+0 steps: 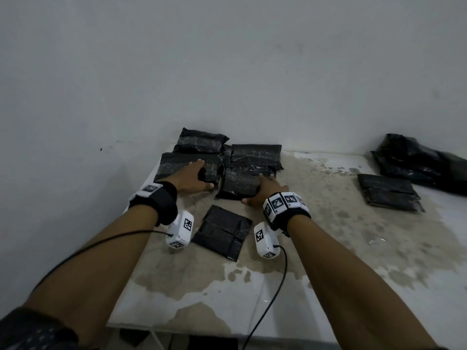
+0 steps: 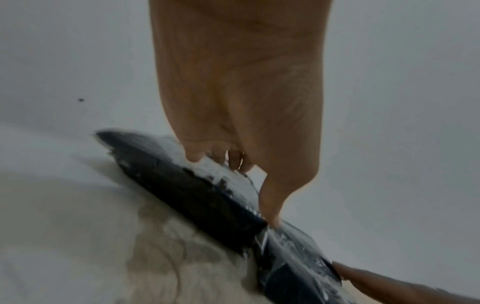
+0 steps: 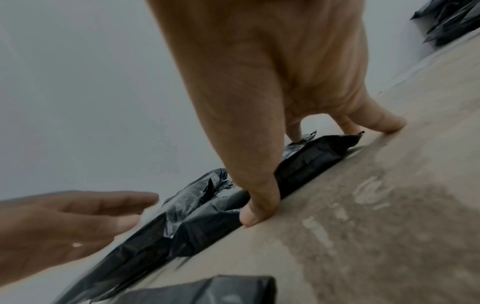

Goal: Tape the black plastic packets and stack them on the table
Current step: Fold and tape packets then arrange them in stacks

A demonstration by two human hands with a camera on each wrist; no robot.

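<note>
The table has a rough, stained top, pale with brown patches. At its far edge, against the plain wall, lie four flat rectangular packets of crinkled, shiny black plastic. The left hand lies flat with straight fingers on the near left packet. The right hand holds the near right packet, fingers on top and thumb curled at its near edge. A thin folded packet lies between the wrists. More packets are piled far right.

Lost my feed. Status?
Left hand flat on left packet. Right hand gripping front packet. Loose packet lies nearer, not in the way.
</note>
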